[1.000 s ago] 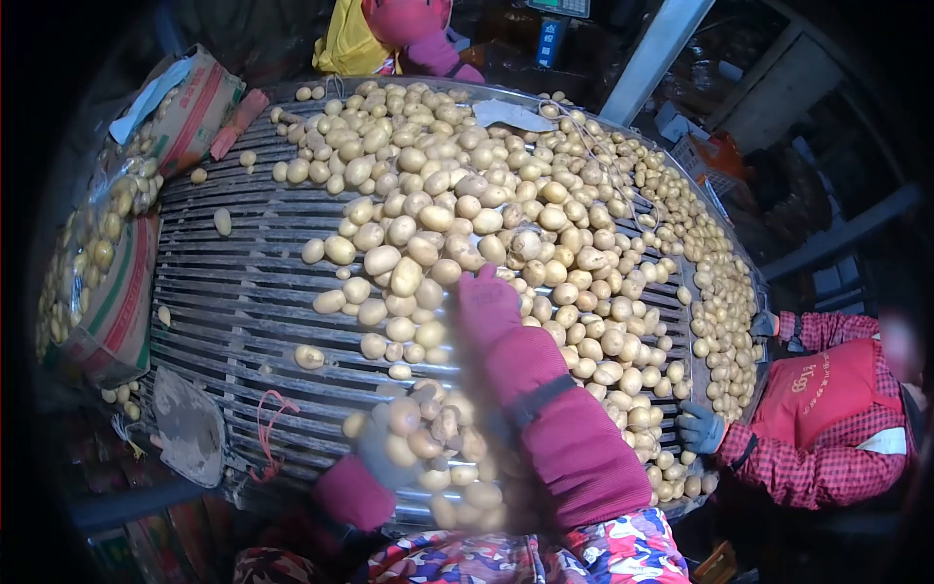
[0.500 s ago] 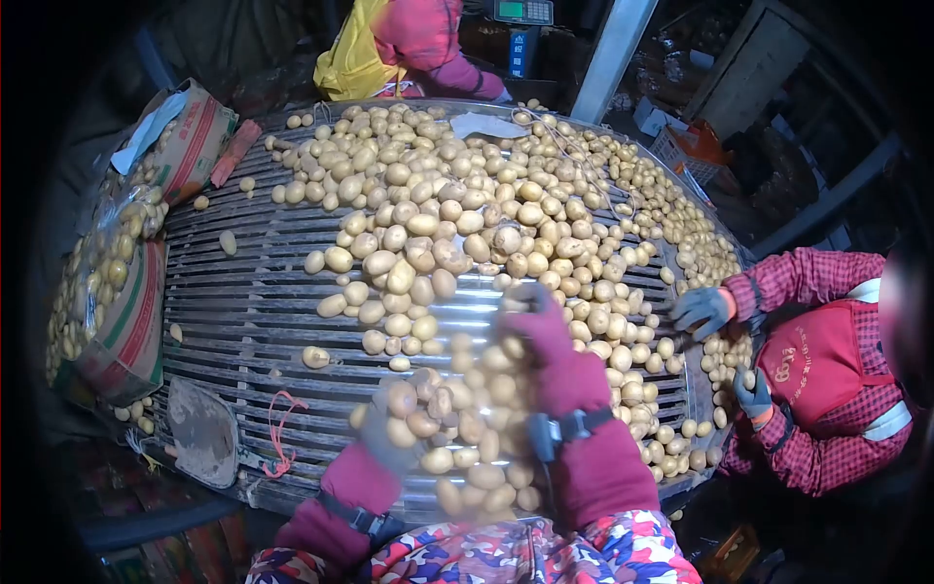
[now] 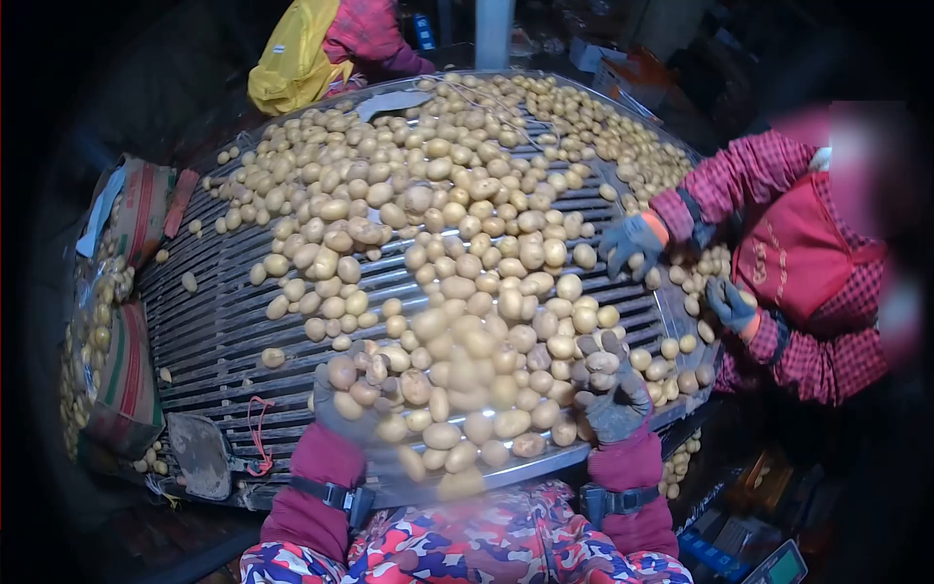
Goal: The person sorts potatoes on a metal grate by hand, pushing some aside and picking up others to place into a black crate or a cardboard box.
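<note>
Potatoes (image 3: 457, 287) lie heaped on a slatted metal sorting table, with a dense cluster between my two hands. My left hand (image 3: 348, 411), gloved in grey, is at the near left of the cluster, its fingers curled round a few brownish potatoes (image 3: 342, 374). On the other side, at the near edge, my right hand (image 3: 619, 407) is palm up, its fingers bent round a potato (image 3: 601, 363). Some potatoes in the middle of the cluster are blurred by motion.
Across the right edge, a co-worker's gloved hands (image 3: 632, 243) handle potatoes. Another person in a yellow garment (image 3: 297, 58) is at the far side. Cartons of potatoes (image 3: 136, 375) and a dustpan-like metal scoop (image 3: 199, 453) are at left. A post (image 3: 494, 34) stands behind.
My right hand has moved right and nearer the table edge, away from the middle. My left hand has shifted slightly left. The view has turned right, and the co-worker's hand reaches farther in.
</note>
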A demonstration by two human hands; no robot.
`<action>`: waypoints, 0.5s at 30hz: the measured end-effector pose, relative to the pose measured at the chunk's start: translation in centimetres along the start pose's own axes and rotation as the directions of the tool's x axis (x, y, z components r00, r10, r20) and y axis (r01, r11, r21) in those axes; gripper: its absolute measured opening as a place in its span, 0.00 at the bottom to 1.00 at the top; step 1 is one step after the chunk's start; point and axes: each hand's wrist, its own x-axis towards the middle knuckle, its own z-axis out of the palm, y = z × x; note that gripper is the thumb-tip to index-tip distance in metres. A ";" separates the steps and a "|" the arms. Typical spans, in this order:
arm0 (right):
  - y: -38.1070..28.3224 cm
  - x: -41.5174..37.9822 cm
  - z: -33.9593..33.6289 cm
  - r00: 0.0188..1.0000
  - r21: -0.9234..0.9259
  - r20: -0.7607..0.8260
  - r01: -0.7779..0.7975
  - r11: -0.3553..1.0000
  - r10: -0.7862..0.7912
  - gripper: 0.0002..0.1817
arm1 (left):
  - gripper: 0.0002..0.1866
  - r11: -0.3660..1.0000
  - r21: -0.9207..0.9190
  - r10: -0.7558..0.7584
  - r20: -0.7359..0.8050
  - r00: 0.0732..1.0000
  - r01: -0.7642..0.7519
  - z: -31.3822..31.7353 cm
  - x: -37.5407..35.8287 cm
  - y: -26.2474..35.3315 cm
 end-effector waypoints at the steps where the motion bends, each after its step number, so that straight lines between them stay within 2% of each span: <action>1: 0.1 -0.2 -0.4 1.000 0.010 -0.006 0.014 1.000 -0.014 0.30 | 0.37 1.000 0.011 0.014 -0.018 1.000 -0.013 0.7 0.2 -0.3; 2: 0.2 -0.5 -0.8 0.996 -0.112 -0.090 0.017 0.994 -0.027 0.30 | 0.37 1.000 0.016 -0.003 -0.023 1.000 0.004 1.5 0.5 -0.6; 3: 0.5 -0.8 -1.1 0.984 -0.233 -0.174 0.006 0.972 -0.048 0.30 | 0.27 0.990 0.128 0.097 -0.257 0.962 -0.066 3.3 1.2 -1.3; 4: 1.2 -1.0 -0.3 0.935 -0.345 -0.337 -0.016 0.939 -0.108 0.23 | 0.19 0.962 0.252 0.216 -0.459 0.862 -0.107 4.4 1.5 -1.7; 5: 1.5 -1.5 -0.3 0.932 -0.342 -0.342 -0.004 0.940 -0.120 0.23 | 0.19 0.963 0.253 0.204 -0.459 0.865 -0.093 4.7 1.5 -1.7; 7: 1.9 -2.2 0.6 0.971 -0.614 -0.235 -0.107 0.782 -0.052 0.18 | 0.23 0.981 0.190 0.121 -0.395 0.911 -0.048 4.7 1.6 -1.5; 8: 3.0 -2.3 1.3 0.941 -0.677 -0.316 -0.133 0.724 -0.124 0.15 | 0.23 0.983 0.182 0.101 -0.388 0.916 -0.031 4.5 1.5 -1.3; 9: 4.0 -2.5 2.0 0.936 -0.683 -0.320 -0.120 0.720 -0.147 0.15 | 0.24 0.982 0.186 0.051 -0.384 0.922 0.023 4.3 1.4 -1.1; 11: 5.6 -2.7 3.0 0.909 -0.855 -0.321 -0.156 0.494 -0.268 0.15 | 0.25 0.978 0.182 -0.023 -0.370 0.929 0.097 4.0 1.5 -0.6; 13: 7.2 -1.3 1.0 0.897 -0.881 -0.327 -0.177 0.439 -0.296 0.18 | 0.25 0.967 0.223 -0.043 -0.324 0.945 0.121 5.6 1.3 -1.0; 14: 8.2 0.2 0.0 0.889 -0.977 -0.165 -0.088 0.194 -0.427 0.19 | 0.24 0.961 0.243 -0.023 -0.397 0.917 0.129 6.1 1.3 -1.0; 15: 9.1 1.5 -0.2 0.862 -0.997 0.023 -0.015 -0.071 -0.507 0.21 | 0.24 0.963 0.231 -0.034 -0.396 0.917 0.136 6.0 1.4 -1.1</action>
